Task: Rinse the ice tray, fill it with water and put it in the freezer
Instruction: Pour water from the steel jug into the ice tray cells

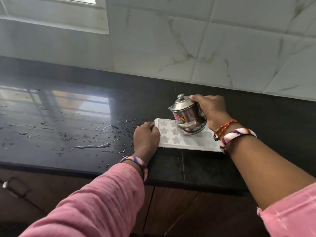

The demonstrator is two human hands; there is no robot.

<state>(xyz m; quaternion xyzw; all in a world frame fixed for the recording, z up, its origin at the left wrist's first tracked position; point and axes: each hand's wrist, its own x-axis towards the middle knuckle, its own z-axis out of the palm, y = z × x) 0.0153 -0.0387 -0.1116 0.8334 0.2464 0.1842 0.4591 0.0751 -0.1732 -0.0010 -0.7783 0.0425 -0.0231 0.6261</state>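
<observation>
Wet black counter [68, 134] beneath marbled wall tiles [205, 40].

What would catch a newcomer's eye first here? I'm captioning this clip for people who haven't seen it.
Probably the shiny steel lidded pot, tilted in the right hand over a white ice tray with star-shaped cells. The left hand steadies the tray's left end on the black countertop. Left of it, spilled water glints on the counter.
</observation>
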